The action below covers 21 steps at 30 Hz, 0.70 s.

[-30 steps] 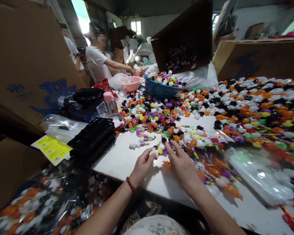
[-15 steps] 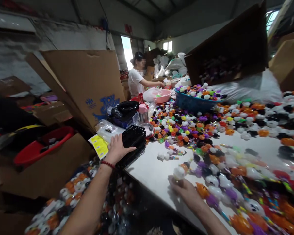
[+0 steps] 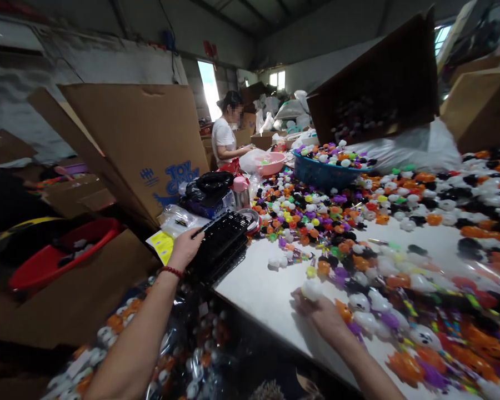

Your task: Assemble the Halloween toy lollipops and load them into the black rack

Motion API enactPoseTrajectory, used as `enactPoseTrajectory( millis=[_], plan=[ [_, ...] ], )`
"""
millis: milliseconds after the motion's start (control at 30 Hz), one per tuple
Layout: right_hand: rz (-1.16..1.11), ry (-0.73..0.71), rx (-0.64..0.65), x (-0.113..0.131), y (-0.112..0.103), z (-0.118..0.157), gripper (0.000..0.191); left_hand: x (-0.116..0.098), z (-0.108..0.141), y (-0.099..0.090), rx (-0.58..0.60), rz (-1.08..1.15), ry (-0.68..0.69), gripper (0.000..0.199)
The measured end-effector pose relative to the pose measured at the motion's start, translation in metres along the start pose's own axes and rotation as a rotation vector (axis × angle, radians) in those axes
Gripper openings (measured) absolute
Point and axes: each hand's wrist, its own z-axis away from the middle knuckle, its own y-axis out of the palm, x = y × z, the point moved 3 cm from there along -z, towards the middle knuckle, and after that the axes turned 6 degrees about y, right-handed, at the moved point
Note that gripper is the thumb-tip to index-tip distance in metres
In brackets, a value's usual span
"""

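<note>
My left hand (image 3: 186, 248) grips the near-left edge of a black plastic tray (image 3: 227, 226), the top one of a stack at the table's left edge. The tray looks tilted up a little from the black trays beneath. Low over the white tabletop (image 3: 254, 283), my right hand (image 3: 312, 311) is closed round a white toy (image 3: 312, 289) with a rounded head. Its lower part is hidden in my fingers. Just right of that hand lie an orange toy (image 3: 343, 310) and several white and purple ones. A white toy (image 3: 277, 260) lies on the table further back.
Heaped small toys (image 3: 312, 211) cover the table's back and right. Behind them stand a blue basin (image 3: 329, 173) and a pink basin (image 3: 275, 165). A pink-lidded flask (image 3: 241, 193) and a cardboard box (image 3: 137, 139) are beyond the trays. A person in white (image 3: 224, 136) stands at the back.
My left hand has closed on the top tray's edge and raised it slightly. My right hand still holds the white toy, now turned a little. The co-worker's arm has drawn back.
</note>
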Motion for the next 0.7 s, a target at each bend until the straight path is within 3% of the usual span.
enactPoseTrajectory(
  millis=[100,167,233,300,367,500,700],
  plan=[
    [0.035,-0.008,0.023,-0.016,-0.008,0.031,0.046,-0.011,0.02,-0.012,-0.222,-0.033,0.106,0.041],
    [0.048,-0.022,-0.02,-0.019,-0.02,0.047,0.043,-0.029,0.044,-0.018,-0.427,-0.065,0.301,0.042],
    [0.09,-0.037,-0.078,-0.019,-0.035,0.056,0.038,-0.05,0.076,-0.016,-0.531,-0.115,0.5,0.044],
    [0.122,-0.044,-0.139,-0.018,-0.05,0.056,0.035,-0.07,0.114,-0.004,-0.456,-0.126,0.643,0.054],
    [0.134,-0.05,-0.185,-0.017,-0.063,0.049,0.034,-0.087,0.156,0.019,-0.248,-0.096,0.766,0.066],
    [0.103,-0.117,-0.271,-0.013,-0.081,0.024,0.031,-0.107,0.229,0.075,0.029,-0.048,0.844,0.066],
    [-0.012,-0.136,-0.319,-0.005,-0.097,-0.01,0.025,-0.128,0.267,0.132,0.245,-0.195,0.828,0.041]
  ],
)
